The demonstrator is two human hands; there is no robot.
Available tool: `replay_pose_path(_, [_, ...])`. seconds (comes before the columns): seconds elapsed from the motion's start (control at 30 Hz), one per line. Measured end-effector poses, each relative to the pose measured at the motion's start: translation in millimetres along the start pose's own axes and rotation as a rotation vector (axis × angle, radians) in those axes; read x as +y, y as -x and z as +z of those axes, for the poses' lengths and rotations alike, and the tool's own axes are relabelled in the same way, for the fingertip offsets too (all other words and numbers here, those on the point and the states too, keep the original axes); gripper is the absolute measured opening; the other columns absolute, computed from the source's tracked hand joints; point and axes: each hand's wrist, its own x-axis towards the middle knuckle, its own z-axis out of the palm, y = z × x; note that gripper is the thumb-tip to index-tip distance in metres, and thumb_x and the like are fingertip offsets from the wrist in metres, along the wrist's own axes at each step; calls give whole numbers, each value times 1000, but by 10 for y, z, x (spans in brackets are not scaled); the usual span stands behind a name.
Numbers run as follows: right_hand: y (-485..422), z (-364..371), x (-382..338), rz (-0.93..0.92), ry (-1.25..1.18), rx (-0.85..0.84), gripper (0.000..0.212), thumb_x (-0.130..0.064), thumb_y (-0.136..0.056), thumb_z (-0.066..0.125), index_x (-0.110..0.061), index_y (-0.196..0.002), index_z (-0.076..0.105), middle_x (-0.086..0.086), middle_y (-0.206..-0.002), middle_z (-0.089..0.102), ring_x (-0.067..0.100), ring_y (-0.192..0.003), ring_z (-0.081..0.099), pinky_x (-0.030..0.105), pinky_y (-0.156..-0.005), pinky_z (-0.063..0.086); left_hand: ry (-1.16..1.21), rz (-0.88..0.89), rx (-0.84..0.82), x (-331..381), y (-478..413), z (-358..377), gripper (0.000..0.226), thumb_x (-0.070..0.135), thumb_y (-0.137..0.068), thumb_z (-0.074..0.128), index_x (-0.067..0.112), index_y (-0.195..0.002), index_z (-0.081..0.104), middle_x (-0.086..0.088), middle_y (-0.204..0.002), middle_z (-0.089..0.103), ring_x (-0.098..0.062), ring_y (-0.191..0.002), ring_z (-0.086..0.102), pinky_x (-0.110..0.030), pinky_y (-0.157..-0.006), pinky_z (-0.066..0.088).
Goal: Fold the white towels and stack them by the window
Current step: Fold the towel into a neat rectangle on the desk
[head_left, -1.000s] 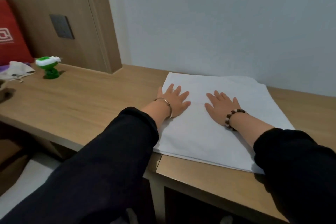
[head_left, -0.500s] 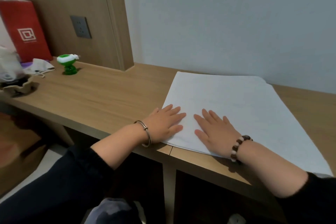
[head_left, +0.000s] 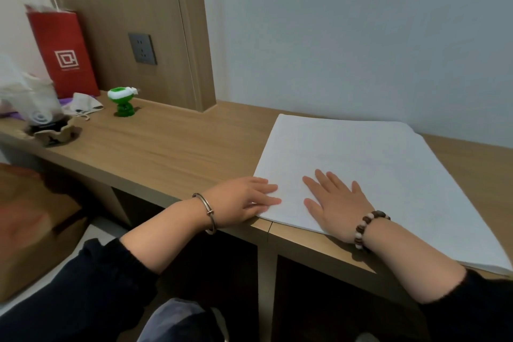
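Over at the far end of the wooden desk [head_left: 166, 153], a red paper bag [head_left: 65, 55] with white cord handles and a white square logo stands against the wood wall panel [head_left: 125, 8], with a dark double wall socket [head_left: 142, 48] set into that panel beside it. In front of the bag lies a crumpled white face mask [head_left: 83, 104], and just beside that a small green-and-white plastic toy [head_left: 122, 101] stands upright. Nearer the desk's front edge sits a scalloped beige dish [head_left: 52, 133], a filmy plastic bag [head_left: 25, 97] blurred behind it — and down on the floor under that end there's a brown cardboard box [head_left: 33, 230], with a plain pale wall [head_left: 347, 36] behind the rest.
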Motion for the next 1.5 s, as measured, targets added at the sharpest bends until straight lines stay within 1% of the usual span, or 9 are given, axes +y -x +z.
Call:
replay_pose_path(0.17, [-9,-289,121,-85,-106,-55,53,-43,-101,31,-23,-149,25,2,-157,18,24,-144,17,43,-115,20,26,-151,40,86,-133,-252,28,35,-95,53,20,-105,74,6,-116,68,-10,-106,59,-26,-91,45])
replay_pose_path(0.27, [-129,-538,319,-61,-182,3,47,-40,-100,41,-23,-143,38,1,-155,24,21,-140,27,32,-113,22,-1,-230,6,135,-422,-446,33,36,-96,49,14,-97,74,-1,-96,71,-14,-81,59,-26,-71,45])
replay_pose_path(0.63, [-998,-640,1450,277,-183,84,45,-34,-98,42,-17,-140,42,6,-149,34,26,-136,32,37,-111,29,-30,-380,32,-232,-1767,-552,33,27,-97,47,19,-126,59,2,-135,53,-17,-124,48,-26,-99,36])
replay_pose_path(0.73, [-1198,-639,1858,424,-160,165,30,-27,-97,39,-9,-100,62,11,-114,53,27,-102,53,34,-89,43,-41,-482,31,-498,-2132,-537,35,26,-97,46,16,-129,57,-2,-138,51,-21,-127,46,-28,-102,36])
replay_pose_path(0.8, [-1277,-660,2052,561,-229,262,28,-19,-94,38,-8,-70,46,10,-91,45,27,-83,51,31,-72,40,-48,-571,65,-670,-2314,-512,34,25,-96,46,13,-124,59,-5,-132,55,-25,-121,51,-30,-99,41])
replay_pose_path(1.0, [-1449,-644,2392,843,-590,436,20,-18,-93,48,0,-87,57,11,-74,53,30,-74,58,33,-65,49,7,-790,190,-951,-2625,-345,28,17,-90,52,10,-117,54,-9,-116,61,-29,-100,59,-32,-75,44])
replay_pose_path(1.17, [-1487,-716,2487,862,-693,309,25,-22,-95,53,0,-102,60,12,-74,56,21,-54,43,28,-62,42,174,-858,212,-1041,-2796,-349,27,19,-87,62,2,-107,60,-8,-88,56,-27,-83,52,-29,-68,39])
replay_pose_path(1.33, [-1477,-913,2498,883,-704,329,41,-27,-103,38,0,-132,49,13,-129,57,25,-115,56,28,-95,42,308,-924,198,-1082,-2810,-495,37,24,-79,74,4,-106,61,-10,-99,58,-27,-94,57,-28,-72,42])
replay_pose_path(1.5, [-1452,-1035,2601,827,-780,493,33,-20,-90,62,0,-117,60,14,-119,63,28,-106,61,25,-73,43,267,-863,370,-1008,-2766,-711,19,18,-76,74,7,-89,66,-7,-85,62,-24,-79,57,-28,-69,46])
